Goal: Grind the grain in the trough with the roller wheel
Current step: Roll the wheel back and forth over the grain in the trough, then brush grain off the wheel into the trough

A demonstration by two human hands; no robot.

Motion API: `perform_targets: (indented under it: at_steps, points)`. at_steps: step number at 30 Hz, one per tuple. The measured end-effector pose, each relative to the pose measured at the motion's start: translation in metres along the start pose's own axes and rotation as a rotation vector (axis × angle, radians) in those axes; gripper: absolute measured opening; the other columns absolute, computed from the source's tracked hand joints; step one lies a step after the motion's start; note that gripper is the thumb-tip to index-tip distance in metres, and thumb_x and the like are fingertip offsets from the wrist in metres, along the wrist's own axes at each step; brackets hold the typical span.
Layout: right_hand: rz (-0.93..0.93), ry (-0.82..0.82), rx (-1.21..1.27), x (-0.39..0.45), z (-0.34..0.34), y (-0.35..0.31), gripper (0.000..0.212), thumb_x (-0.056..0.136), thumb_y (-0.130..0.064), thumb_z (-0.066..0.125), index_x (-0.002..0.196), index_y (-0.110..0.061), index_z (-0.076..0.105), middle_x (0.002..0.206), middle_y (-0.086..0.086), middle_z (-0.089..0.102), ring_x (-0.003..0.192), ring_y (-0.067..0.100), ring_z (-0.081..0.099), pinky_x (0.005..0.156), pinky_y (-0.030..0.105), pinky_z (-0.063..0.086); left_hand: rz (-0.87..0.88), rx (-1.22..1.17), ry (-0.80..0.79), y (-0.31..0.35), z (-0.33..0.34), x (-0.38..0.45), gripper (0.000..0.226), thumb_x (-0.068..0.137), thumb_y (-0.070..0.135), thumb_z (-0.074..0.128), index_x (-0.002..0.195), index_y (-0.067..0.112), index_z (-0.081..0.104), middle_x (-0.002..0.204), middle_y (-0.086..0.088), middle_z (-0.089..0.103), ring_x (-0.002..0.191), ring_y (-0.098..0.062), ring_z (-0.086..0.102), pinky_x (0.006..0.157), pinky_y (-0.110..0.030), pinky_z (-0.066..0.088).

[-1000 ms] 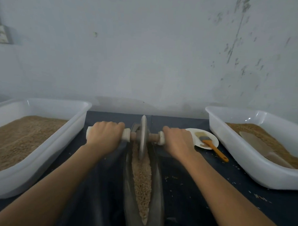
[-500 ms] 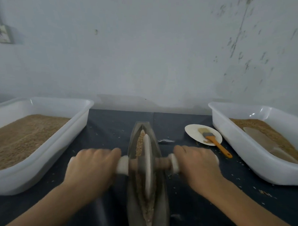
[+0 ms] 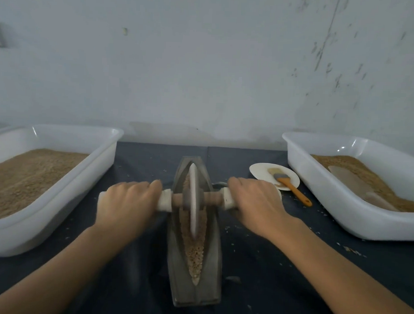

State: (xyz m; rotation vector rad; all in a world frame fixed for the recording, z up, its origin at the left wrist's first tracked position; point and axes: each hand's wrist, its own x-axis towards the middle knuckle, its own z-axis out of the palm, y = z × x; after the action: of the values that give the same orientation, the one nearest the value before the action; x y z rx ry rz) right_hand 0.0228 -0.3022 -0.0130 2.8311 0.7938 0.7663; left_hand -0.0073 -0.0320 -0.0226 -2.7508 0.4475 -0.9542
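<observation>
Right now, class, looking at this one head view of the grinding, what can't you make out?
- Handle ends: covered by the left hand and right hand.
- Grain under the roller wheel: hidden by the disc.
- Left tray and right tray: outer ends cut off by frame edges.
- Object lying in the right tray: too indistinct to identify.

Two bare forearms reach in from the lower edge of the view, with no sleeves, watch, bracelet or gloves on them. The left hand (image 3: 127, 201) and the right hand (image 3: 256, 203) wear no rings. The wrists are slim, and the fingernails cannot be made out.
</observation>
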Motion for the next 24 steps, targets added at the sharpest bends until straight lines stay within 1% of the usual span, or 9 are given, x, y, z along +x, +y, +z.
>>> perform_targets:
  at_steps: [3,5,6,7,10,14,17,21,24]
  points:
    - [0.015,-0.065,0.511,-0.028,-0.026,0.014,0.050,0.076,-0.056,0.058,0.119,-0.033,0.047,0.116,-0.020,0.052,0.107,-0.001,0.050,0.085,0.018,0.041,-0.030,0.006,-0.045,0.004,-0.007,-0.008,0.053,0.044,0.019,0.088,0.064,0.021,0.039,0.050,0.006,0.044,0.038,-0.015,0.030,0.047,-0.020,0.011]
    - [0.227,0.105,0.781,-0.035,-0.030,0.038,0.036,0.084,-0.045,0.056,0.118,-0.033,0.053,0.117,-0.023,0.056,0.112,-0.001,0.052,0.091,0.019,0.041,-0.078,0.004,-0.061,0.005,-0.005,-0.009,0.053,0.048,0.021,0.089,0.065,0.022,0.039,0.051,0.007,0.045,0.040,-0.014,0.029,0.046,-0.020,0.009]
    - [0.382,0.207,0.794,-0.034,-0.028,0.054,0.025,0.088,-0.036,0.056,0.112,-0.029,0.058,0.113,-0.018,0.061,0.107,0.003,0.056,0.088,0.021,0.042,-0.106,0.000,-0.071,0.005,-0.002,-0.009,0.051,0.052,0.024,0.088,0.066,0.023,0.039,0.052,0.007,0.046,0.040,-0.016,0.034,0.046,-0.021,0.014]
    - [0.529,0.236,0.719,-0.030,-0.024,0.070,0.018,0.092,-0.028,0.056,0.109,-0.024,0.062,0.110,-0.011,0.065,0.100,0.008,0.059,0.083,0.023,0.043,-0.139,-0.004,-0.075,0.005,0.002,-0.010,0.049,0.056,0.028,0.086,0.067,0.024,0.038,0.053,0.008,0.047,0.040,-0.019,0.039,0.046,-0.023,0.018]
    - [0.747,0.069,0.467,-0.026,0.002,0.108,0.018,0.094,-0.020,0.056,0.108,-0.013,0.065,0.105,0.006,0.067,0.088,0.018,0.058,0.078,0.032,0.046,-0.197,-0.043,-0.073,0.004,0.007,-0.012,0.050,0.056,0.030,0.085,0.064,0.025,0.036,0.049,0.008,0.044,0.037,-0.021,0.039,0.046,-0.022,0.017]
    - [0.757,-0.170,0.090,-0.023,0.040,0.127,0.023,0.096,-0.025,0.051,0.113,-0.012,0.059,0.101,0.010,0.064,0.088,0.027,0.060,0.074,0.035,0.049,-0.240,-0.109,-0.117,0.007,0.004,-0.011,0.057,0.051,0.031,0.088,0.064,0.027,0.033,0.049,0.012,0.035,0.039,-0.011,0.021,0.045,-0.019,0.012]
    - [0.746,-0.291,0.036,-0.022,0.057,0.127,0.025,0.094,-0.015,0.049,0.118,-0.019,0.052,0.109,0.012,0.061,0.094,0.029,0.059,0.073,0.033,0.044,-0.265,-0.168,-0.120,0.011,0.002,-0.011,0.064,0.051,0.032,0.088,0.067,0.034,0.026,0.048,0.016,0.018,0.041,0.001,0.006,0.048,-0.017,0.003]
    - [0.750,-0.232,-0.011,-0.025,0.066,0.126,0.029,0.089,-0.007,0.050,0.117,-0.014,0.049,0.104,0.015,0.059,0.088,0.029,0.057,0.068,0.034,0.044,-0.336,-0.306,-0.117,0.013,0.009,-0.017,0.065,0.057,0.031,0.085,0.063,0.035,0.020,0.045,0.017,0.019,0.038,0.003,0.010,0.046,-0.014,0.005]
    - [0.733,-0.002,0.021,-0.022,0.050,0.119,0.030,0.088,-0.005,0.056,0.117,-0.008,0.053,0.095,0.015,0.061,0.080,0.030,0.058,0.064,0.035,0.043,-0.396,-0.367,-0.091,0.015,0.017,-0.021,0.056,0.064,0.031,0.080,0.060,0.037,0.024,0.044,0.015,0.027,0.037,0.002,0.019,0.044,-0.015,0.009]
